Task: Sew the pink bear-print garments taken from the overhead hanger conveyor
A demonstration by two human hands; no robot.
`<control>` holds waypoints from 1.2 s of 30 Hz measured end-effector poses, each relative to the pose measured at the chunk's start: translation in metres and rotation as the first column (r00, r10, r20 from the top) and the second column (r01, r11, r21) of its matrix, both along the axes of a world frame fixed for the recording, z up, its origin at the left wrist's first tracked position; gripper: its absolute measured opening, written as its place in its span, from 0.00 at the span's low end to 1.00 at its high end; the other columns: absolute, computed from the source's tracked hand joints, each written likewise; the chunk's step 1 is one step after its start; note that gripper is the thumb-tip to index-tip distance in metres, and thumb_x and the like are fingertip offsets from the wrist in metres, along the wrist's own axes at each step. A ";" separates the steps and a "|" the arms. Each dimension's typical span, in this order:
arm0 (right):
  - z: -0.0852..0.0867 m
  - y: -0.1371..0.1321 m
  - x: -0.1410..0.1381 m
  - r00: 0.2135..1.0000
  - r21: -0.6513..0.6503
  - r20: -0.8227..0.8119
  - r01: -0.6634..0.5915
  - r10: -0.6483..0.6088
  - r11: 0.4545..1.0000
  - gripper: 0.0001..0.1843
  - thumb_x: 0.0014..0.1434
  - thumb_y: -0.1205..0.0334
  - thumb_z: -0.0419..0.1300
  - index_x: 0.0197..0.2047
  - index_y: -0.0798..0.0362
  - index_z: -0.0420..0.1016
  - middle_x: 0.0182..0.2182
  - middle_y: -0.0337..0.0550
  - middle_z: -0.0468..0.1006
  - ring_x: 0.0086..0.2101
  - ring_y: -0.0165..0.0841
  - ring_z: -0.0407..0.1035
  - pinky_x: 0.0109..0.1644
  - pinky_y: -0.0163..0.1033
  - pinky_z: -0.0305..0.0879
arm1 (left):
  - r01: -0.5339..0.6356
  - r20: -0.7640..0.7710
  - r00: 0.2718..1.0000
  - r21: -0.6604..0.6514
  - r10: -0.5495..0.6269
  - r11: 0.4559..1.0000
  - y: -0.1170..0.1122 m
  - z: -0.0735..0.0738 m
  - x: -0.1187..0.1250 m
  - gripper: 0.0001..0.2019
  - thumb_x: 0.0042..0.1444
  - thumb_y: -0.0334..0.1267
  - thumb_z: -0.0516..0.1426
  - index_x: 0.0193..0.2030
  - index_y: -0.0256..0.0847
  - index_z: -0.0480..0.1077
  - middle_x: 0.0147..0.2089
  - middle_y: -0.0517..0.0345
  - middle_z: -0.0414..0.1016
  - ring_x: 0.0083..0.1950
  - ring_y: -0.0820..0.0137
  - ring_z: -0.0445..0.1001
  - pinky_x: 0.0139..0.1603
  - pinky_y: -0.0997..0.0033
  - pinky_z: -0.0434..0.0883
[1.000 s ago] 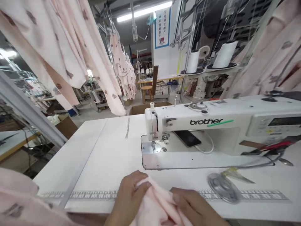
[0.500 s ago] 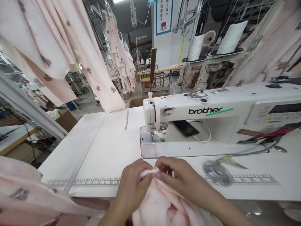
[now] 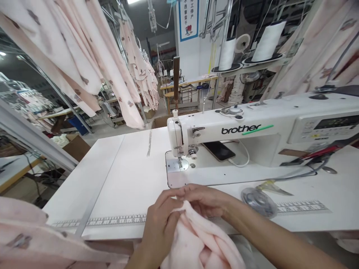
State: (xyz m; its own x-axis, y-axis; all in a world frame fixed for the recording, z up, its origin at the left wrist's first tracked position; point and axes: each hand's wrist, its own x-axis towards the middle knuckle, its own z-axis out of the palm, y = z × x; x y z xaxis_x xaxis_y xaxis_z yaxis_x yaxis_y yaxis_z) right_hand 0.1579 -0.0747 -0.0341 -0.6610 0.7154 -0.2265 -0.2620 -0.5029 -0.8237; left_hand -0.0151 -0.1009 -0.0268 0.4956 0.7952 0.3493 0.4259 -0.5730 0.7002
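Both my hands hold a bunched piece of pale pink fabric (image 3: 196, 239) at the near edge of the white sewing table (image 3: 131, 175). My left hand (image 3: 161, 224) is closed on the fabric's top edge from the left. My right hand (image 3: 207, 200) pinches the same edge from the right, fingers meeting the left hand's. The hands sit just in front of the white Brother sewing machine (image 3: 246, 130), whose needle and presser foot (image 3: 179, 162) stand a short way beyond my fingers.
A phone (image 3: 218, 150) on a white cable lies under the machine arm. A clear round disc (image 3: 259, 201), small snips (image 3: 273, 186) and red-handled tools (image 3: 316, 157) lie to the right. Pink printed garments (image 3: 84, 56) hang overhead at left; more pink fabric (image 3: 30, 239) lies at lower left.
My hands have risen onto the table edge with the fabric and come together on its top edge, moving closer to the machine's needle plate. The view has shifted slightly.
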 end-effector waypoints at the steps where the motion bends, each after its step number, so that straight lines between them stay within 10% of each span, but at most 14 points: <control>1: -0.001 -0.003 -0.004 0.999 -0.017 -0.020 0.024 -0.025 1.000 0.12 0.40 0.59 0.64 0.27 0.57 0.69 0.20 0.34 0.67 0.21 0.24 0.62 0.25 0.25 0.60 | -0.001 0.040 0.999 0.000 0.001 1.000 0.000 -0.003 0.000 0.10 0.57 0.28 0.48 0.38 0.42 0.69 0.48 0.57 0.71 0.45 0.73 0.72 0.43 0.76 0.67; 6: 0.002 -0.020 -0.005 0.983 0.067 -0.019 0.185 -0.184 0.980 0.18 0.44 0.51 0.65 0.28 0.56 0.66 0.24 0.35 0.66 0.26 0.27 0.62 0.32 0.30 0.59 | -0.160 0.155 0.973 -0.083 0.171 0.984 0.001 -0.012 0.001 0.07 0.57 0.30 0.49 0.35 0.41 0.68 0.42 0.56 0.74 0.43 0.71 0.73 0.41 0.74 0.68; 10: 0.011 -0.043 -0.003 0.786 0.528 0.260 0.371 -0.562 0.764 0.13 0.57 0.51 0.55 0.33 0.53 0.67 0.27 0.36 0.68 0.29 0.31 0.62 0.32 0.33 0.55 | -0.270 0.107 0.956 -0.054 0.275 0.961 0.001 -0.008 0.005 0.06 0.57 0.34 0.49 0.35 0.41 0.67 0.40 0.55 0.73 0.42 0.69 0.72 0.41 0.72 0.67; 14: 0.014 -0.056 -0.010 0.639 0.661 0.419 0.273 -0.645 0.699 0.05 0.59 0.58 0.54 0.35 0.50 0.67 0.28 0.35 0.71 0.29 0.33 0.64 0.32 0.34 0.55 | -0.358 0.105 0.916 -0.216 0.386 0.908 0.000 0.004 0.011 0.09 0.56 0.37 0.51 0.43 0.41 0.67 0.38 0.56 0.70 0.40 0.69 0.70 0.41 0.71 0.67; 18: 0.012 -0.046 -0.004 0.763 0.727 0.270 0.238 -0.587 0.644 0.12 0.65 0.59 0.47 0.34 0.52 0.69 0.31 0.37 0.72 0.33 0.33 0.66 0.36 0.34 0.58 | -0.111 0.091 0.978 -0.525 0.185 0.844 0.011 0.022 0.007 0.20 0.53 0.44 0.56 0.53 0.43 0.67 0.38 0.57 0.66 0.36 0.72 0.69 0.34 0.76 0.67; 22: 0.010 -0.035 0.003 0.784 0.736 0.234 0.243 -0.575 0.631 0.13 0.63 0.58 0.50 0.34 0.53 0.73 0.30 0.37 0.73 0.31 0.33 0.65 0.35 0.34 0.56 | -0.006 0.085 0.995 -0.498 0.055 0.867 0.021 0.031 0.000 0.12 0.54 0.42 0.56 0.42 0.42 0.73 0.46 0.53 0.66 0.47 0.68 0.68 0.40 0.76 0.66; 30: 0.007 -0.029 0.004 0.698 0.602 0.212 0.458 -0.684 0.654 0.11 0.56 0.55 0.58 0.28 0.53 0.68 0.23 0.34 0.65 0.27 0.30 0.59 0.29 0.32 0.52 | -0.020 0.120 0.987 -0.564 0.106 0.825 0.030 0.030 0.009 0.10 0.52 0.43 0.58 0.34 0.38 0.67 0.30 0.62 0.67 0.31 0.76 0.65 0.29 0.80 0.61; 36: 0.001 -0.008 0.019 0.542 0.750 0.403 0.267 -0.738 0.605 0.11 0.58 0.57 0.55 0.27 0.52 0.71 0.22 0.33 0.67 0.25 0.31 0.59 0.28 0.34 0.51 | 0.025 0.023 1.000 -0.563 -0.014 0.826 0.067 0.014 0.021 0.11 0.53 0.43 0.55 0.29 0.37 0.64 0.27 0.63 0.63 0.30 0.76 0.62 0.31 0.78 0.59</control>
